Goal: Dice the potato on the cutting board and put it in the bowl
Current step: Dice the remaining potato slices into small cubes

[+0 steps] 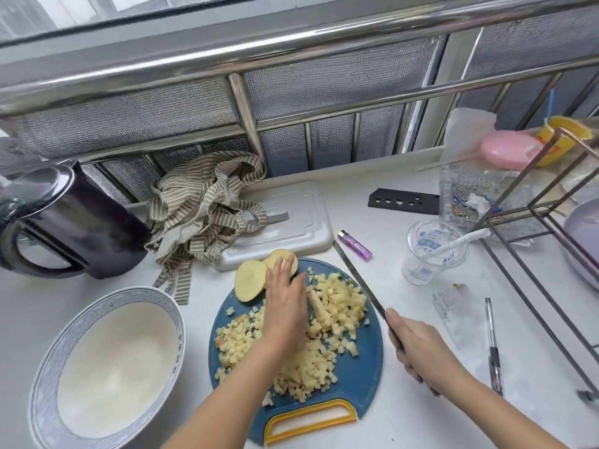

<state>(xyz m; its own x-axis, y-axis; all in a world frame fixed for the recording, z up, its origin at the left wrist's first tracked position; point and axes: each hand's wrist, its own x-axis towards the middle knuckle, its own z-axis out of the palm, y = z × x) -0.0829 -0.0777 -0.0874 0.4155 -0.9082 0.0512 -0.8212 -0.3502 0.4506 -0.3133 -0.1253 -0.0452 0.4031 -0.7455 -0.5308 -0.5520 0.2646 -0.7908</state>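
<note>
- Left hand (285,303) flat, fingers straight, lying across the diced potato (337,306) mid-board, fingertips at the uncut slices (249,280); gripping nothing.
- Right hand (421,348) clenched round the handle of the knife (358,277); blade raised, off the right edge of the cutting board (366,377), pointing away.
- Potato: mostly cubes heaped on the board, a few round slices at the far-left rim. Bowl (45,361) just left of the board, nothing in it yet.
- Step in hand, by the look of it: pulling the remaining slices in for cutting.
- Clear a bare patch first; push cubes aside to avoid rocking slices.
- Stack flat, two or three at most; wet faces likely to slip.
- Curl the left fingertips under before cutting, knuckles against the blade.
- Cut strips, turn, cross-cut to match existing cube size.
- Keep the blade parked away from the reaching hand until done stacking.
- Then scrape into the bowl with the blade spine, board edge over the rim.
</note>
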